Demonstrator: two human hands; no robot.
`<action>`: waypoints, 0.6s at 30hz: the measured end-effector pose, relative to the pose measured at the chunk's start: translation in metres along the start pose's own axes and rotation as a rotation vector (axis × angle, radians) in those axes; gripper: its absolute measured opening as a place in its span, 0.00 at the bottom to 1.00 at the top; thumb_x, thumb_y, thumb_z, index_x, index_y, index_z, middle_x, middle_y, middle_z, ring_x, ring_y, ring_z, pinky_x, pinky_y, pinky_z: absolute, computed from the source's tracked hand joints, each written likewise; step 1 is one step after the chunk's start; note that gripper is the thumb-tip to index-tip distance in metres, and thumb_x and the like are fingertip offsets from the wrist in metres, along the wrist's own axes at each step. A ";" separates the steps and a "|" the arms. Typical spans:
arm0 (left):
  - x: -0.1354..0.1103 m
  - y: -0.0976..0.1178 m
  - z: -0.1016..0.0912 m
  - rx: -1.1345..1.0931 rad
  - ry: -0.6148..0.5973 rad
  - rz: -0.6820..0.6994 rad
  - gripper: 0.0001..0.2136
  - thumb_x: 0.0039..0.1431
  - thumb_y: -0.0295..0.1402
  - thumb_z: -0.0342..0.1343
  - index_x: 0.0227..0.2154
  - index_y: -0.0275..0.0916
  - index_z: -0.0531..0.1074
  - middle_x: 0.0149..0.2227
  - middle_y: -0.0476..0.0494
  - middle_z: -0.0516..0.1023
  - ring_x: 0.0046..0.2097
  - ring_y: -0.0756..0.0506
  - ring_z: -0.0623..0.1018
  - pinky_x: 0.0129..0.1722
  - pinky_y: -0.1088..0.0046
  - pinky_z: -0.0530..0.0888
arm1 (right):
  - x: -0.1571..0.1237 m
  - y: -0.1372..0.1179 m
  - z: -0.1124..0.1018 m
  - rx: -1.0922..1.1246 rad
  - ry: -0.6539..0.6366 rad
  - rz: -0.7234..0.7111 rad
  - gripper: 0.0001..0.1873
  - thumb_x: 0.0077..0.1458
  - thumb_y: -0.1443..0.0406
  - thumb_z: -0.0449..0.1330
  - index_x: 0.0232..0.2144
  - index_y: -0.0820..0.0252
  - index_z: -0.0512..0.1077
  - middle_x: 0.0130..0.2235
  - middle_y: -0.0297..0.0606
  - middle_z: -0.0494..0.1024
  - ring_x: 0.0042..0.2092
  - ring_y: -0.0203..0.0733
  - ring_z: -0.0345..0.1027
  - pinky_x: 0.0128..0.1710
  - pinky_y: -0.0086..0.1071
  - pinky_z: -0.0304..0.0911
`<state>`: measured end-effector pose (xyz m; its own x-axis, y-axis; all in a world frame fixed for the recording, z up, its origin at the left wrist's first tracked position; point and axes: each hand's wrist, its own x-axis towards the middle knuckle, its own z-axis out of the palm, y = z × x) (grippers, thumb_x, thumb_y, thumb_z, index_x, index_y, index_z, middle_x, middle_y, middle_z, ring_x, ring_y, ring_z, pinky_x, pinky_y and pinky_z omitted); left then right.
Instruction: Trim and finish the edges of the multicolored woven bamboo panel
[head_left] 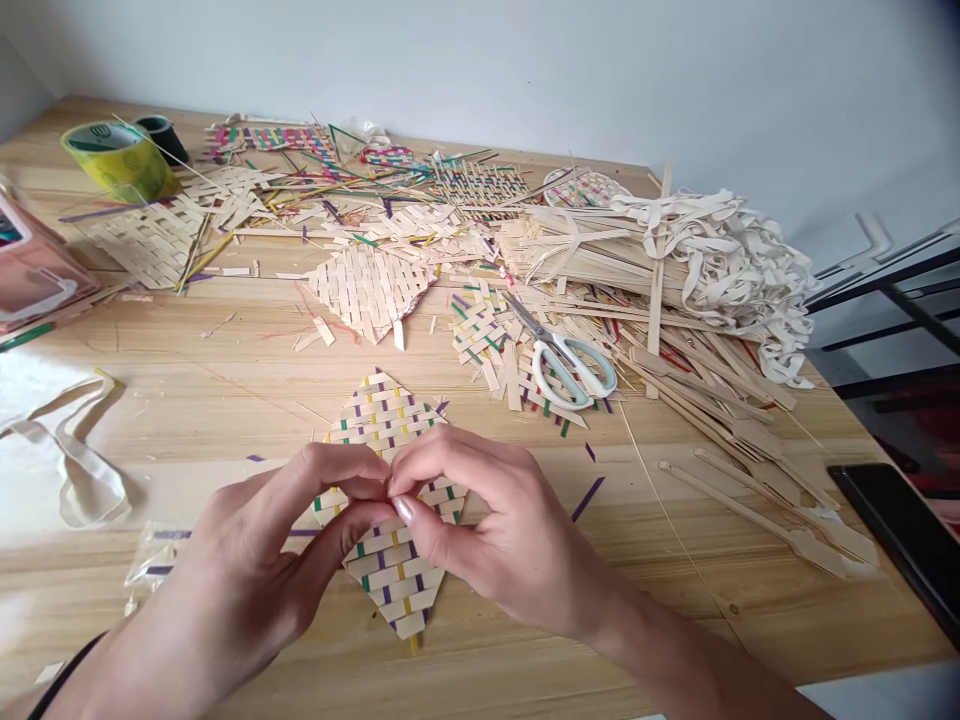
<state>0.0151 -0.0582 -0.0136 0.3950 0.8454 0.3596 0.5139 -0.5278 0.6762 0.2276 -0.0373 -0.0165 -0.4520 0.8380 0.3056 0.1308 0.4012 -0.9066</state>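
My left hand [277, 550] and my right hand [487, 520] meet over the middle of a diamond-shaped woven mat [394, 590], each with thumb and forefinger pressed together at the tips. Whether something thin is pinched there I cannot tell (my own fingers cover the spot). The mat, pale wood strips crossed with purple, green and yellow, lies near me on the wooden surface [247, 400], one corner pointing my way.

Just beyond it, to the right, white-handled scissors [568, 374] rest partly on colourful woven scraps [480, 330]. A plain woven piece [367, 290] sits farther off, a bit left of centre. On the far right, a heap of white fabric tape [735, 260] lies by a bundle of pale strips [577, 240], with flat wooden handles [772, 525] nearer me and a black phone-like slab [892, 530] at the right edge. To the far left stands a yellow tape roll [124, 165]; nearer on that side, a cream fabric strip [86, 465] lies looped.
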 end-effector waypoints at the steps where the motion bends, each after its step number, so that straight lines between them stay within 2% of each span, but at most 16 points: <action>1: -0.001 0.000 0.000 -0.012 -0.011 -0.008 0.04 0.73 0.35 0.55 0.46 0.44 0.71 0.36 0.50 0.85 0.33 0.52 0.86 0.32 0.87 0.80 | 0.000 0.000 0.000 0.017 0.000 0.012 0.06 0.61 0.76 0.62 0.35 0.63 0.75 0.36 0.37 0.80 0.39 0.35 0.75 0.43 0.29 0.70; 7: -0.001 0.000 0.000 -0.061 -0.084 -0.066 0.09 0.68 0.25 0.55 0.45 0.47 0.69 0.35 0.52 0.84 0.32 0.49 0.86 0.30 0.82 0.81 | 0.000 0.000 -0.005 0.237 -0.065 0.170 0.03 0.63 0.70 0.61 0.36 0.58 0.73 0.36 0.35 0.76 0.39 0.39 0.71 0.43 0.34 0.70; 13: 0.005 -0.001 0.002 -0.085 -0.091 -0.075 0.06 0.70 0.27 0.54 0.44 0.46 0.69 0.34 0.53 0.84 0.31 0.51 0.86 0.30 0.83 0.80 | 0.001 -0.004 -0.010 0.385 -0.051 0.283 0.07 0.70 0.61 0.59 0.38 0.58 0.70 0.36 0.35 0.71 0.39 0.39 0.67 0.41 0.32 0.66; 18: 0.007 0.000 0.000 -0.078 -0.091 -0.071 0.04 0.71 0.29 0.55 0.44 0.46 0.70 0.35 0.52 0.84 0.32 0.51 0.86 0.32 0.83 0.80 | 0.003 -0.003 -0.014 0.547 -0.031 0.280 0.07 0.73 0.63 0.56 0.39 0.59 0.69 0.39 0.37 0.72 0.43 0.38 0.69 0.48 0.33 0.66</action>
<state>0.0182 -0.0522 -0.0114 0.4288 0.8675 0.2522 0.4838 -0.4563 0.7468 0.2382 -0.0310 -0.0090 -0.4928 0.8695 0.0330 -0.2200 -0.0877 -0.9715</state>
